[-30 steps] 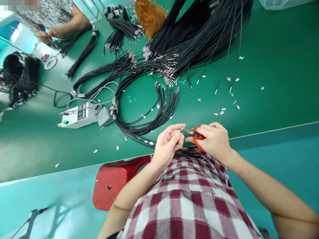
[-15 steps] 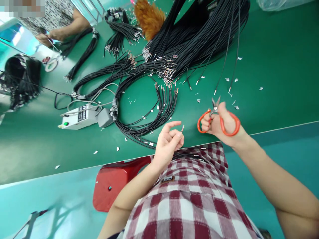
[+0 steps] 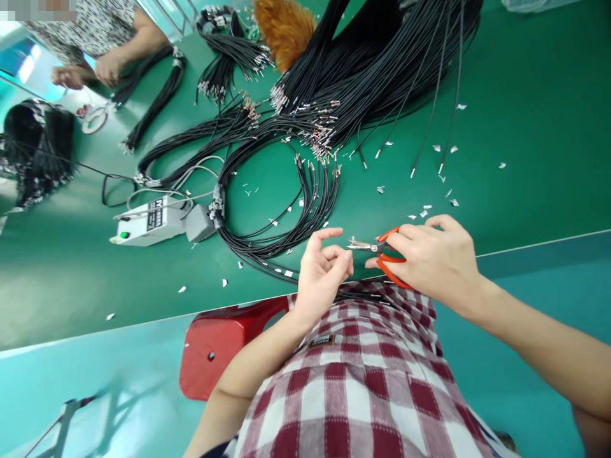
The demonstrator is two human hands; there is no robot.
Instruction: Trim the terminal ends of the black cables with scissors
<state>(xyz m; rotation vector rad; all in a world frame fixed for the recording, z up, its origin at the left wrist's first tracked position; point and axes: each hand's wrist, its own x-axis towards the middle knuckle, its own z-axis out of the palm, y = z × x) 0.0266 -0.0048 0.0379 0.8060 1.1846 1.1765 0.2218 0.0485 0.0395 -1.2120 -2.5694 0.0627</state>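
Thumb and finger of my left hand [image 3: 323, 270] pinch the bared end of a black cable [image 3: 353, 240], with the index finger stretched out above. My right hand [image 3: 436, 261] is closed on scissors with orange handles [image 3: 392, 277]. Their metal blades [image 3: 363, 246] point left and meet the cable tip at my left fingertips; whether they touch it I cannot tell. More black cables [image 3: 360, 296] run below my left hand along the table edge. Beside it, a looped cable bundle [image 3: 274, 251] bound with grey tape curves over the green table.
A large heap of black cables [image 3: 382, 83] lies at the back, by an orange-brown fluffy thing [image 3: 284, 35]. To the left stands a white box with a green button [image 3: 155, 222]. White scraps [image 3: 454, 203] dot the table [image 3: 539, 127]. Another person's hands [image 3: 107, 69] are at upper left. A red stool [image 3: 214, 359] stands below.
My right hand has turned over and moved left, bringing the scissors from upright to sideways at the cable tip. My left hand stays nearly in place. The other person's hands have moved apart.
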